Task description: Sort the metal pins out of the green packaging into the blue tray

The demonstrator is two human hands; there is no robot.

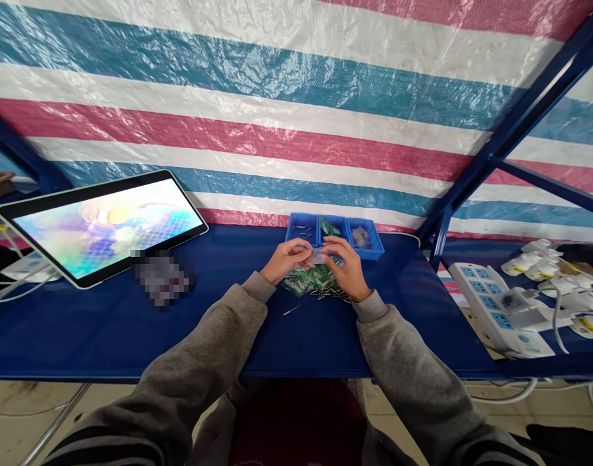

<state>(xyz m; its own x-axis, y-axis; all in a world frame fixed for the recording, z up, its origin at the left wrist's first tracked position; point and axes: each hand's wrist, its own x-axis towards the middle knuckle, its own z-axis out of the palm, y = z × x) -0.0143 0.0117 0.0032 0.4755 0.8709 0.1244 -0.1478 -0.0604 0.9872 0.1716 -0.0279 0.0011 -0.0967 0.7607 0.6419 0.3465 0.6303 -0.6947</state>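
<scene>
Both hands meet over a pile of small green packets and thin metal pieces (309, 281) on the blue table. A small clear plastic bag (318, 256) is stretched between them. My left hand (290, 257) pinches its left side between thumb and fingers. On the other side, my right hand (346, 266) has its fingers closed on the same bag. What the bag contains is too small to make out. One thin metal piece (291, 310) lies apart, in front of the pile. Just behind the hands stands a blue three-compartment tray (378, 249).
Metal pieces, green packets and clear bags fill the tray's separate compartments. A lit screen (112, 223) leans at the left, near a blurred-out item (163, 278). To the right are a power strip (495, 310) and several white bottles (534, 265). Striped sheeting (277, 129) hangs behind.
</scene>
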